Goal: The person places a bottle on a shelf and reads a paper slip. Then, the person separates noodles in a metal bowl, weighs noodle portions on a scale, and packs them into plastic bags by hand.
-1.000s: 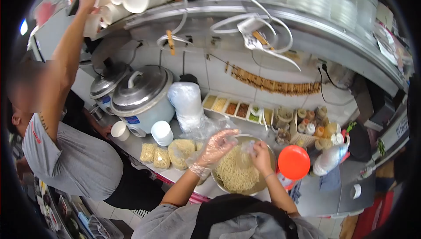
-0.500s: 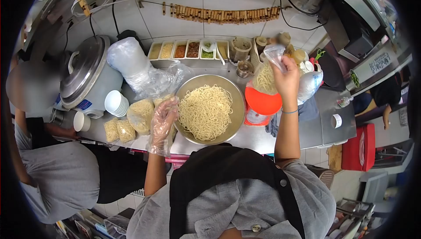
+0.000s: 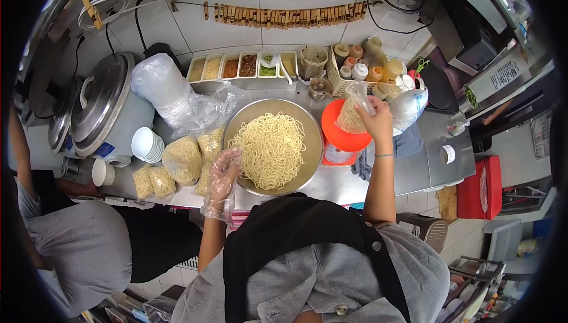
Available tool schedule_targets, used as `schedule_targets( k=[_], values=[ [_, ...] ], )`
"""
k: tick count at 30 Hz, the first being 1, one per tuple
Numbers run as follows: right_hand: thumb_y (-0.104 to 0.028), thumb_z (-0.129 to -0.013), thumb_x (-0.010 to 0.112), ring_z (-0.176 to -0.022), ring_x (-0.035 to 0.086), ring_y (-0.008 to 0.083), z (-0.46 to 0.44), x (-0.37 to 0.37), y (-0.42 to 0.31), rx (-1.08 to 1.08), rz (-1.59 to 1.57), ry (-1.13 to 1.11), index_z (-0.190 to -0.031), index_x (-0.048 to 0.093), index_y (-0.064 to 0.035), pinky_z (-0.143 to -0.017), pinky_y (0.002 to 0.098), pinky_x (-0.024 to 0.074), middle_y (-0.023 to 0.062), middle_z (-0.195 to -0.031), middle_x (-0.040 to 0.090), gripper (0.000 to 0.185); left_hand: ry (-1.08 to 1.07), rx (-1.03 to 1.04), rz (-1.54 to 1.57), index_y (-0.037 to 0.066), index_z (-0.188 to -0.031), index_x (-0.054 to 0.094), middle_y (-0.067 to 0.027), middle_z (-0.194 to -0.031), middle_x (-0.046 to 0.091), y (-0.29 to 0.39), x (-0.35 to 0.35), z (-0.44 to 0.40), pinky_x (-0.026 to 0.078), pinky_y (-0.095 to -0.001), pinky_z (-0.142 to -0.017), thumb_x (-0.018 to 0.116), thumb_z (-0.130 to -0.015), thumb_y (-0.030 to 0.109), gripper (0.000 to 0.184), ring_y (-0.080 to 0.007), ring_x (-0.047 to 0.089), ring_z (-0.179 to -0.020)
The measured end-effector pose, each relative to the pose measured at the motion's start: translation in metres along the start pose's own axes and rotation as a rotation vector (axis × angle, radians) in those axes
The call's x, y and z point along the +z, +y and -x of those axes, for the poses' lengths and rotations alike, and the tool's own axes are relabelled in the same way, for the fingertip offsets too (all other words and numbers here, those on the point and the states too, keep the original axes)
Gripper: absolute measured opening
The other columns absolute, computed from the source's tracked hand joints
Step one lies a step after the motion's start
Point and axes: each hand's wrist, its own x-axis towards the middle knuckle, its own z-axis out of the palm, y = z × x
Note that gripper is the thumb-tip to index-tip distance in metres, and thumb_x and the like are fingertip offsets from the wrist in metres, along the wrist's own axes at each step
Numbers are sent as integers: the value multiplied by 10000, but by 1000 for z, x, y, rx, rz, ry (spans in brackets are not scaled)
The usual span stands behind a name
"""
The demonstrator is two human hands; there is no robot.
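A wide metal bowl (image 3: 313, 127) holds a heap of pale noodles (image 3: 273, 151) in front of me. My left hand (image 3: 223, 175), in a clear plastic glove, hovers at the bowl's left rim; its fingers are loosely bent with nothing visible in them. My bare right hand (image 3: 377, 117) grips the top of a clear plastic bag of noodles (image 3: 350, 117). This bag is at the orange pan (image 3: 349, 141) of a kitchen scale (image 3: 339, 156), its lower end over the pan. Whether the pan bears its weight I cannot tell.
Filled noodle bags (image 3: 181, 160) and stacked white bowls (image 3: 147, 144) stand left of the bowl, with a large lidded cooker (image 3: 103, 107) beyond. Condiment trays (image 3: 248, 65) and a basket of bottles (image 3: 338, 83) line the back. Another person (image 3: 83, 240) stands at my left.
My right hand has lowered the noodle bag toward the orange scale pan. My left hand remains by the bowl's left rim. The view has shifted slightly.
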Motion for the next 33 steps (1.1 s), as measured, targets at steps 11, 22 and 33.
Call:
schedule_targets(
  k=[11,22,33],
  values=[
    [-214,-569,832,-879,584,339,0,-15,16,172,-8,-243,-1061,602,-53,-787,383,477,193,-932,608,567,-8,6,-78,34,-1141,567,-55,-1134,590,0,4,-3,502,-234,-706,558,-868,19,274,-94,574,-812],
    [-131,-793,646,-662,592,296,-19,-24,7,-27,-143,-36,-952,596,23,-647,370,465,204,-760,625,227,-31,15,-22,29,-1154,560,-43,-1099,615,2,5,-3,483,-209,-667,553,-871,22,283,-73,573,-766],
    [-353,-741,703,-963,600,398,-6,-14,50,230,287,-285,-1071,607,53,-830,429,473,284,-1010,621,532,-81,77,-55,18,-1150,555,-35,-1025,611,-38,-4,-5,471,-238,-711,581,-878,81,280,-74,541,-801]
  ],
)
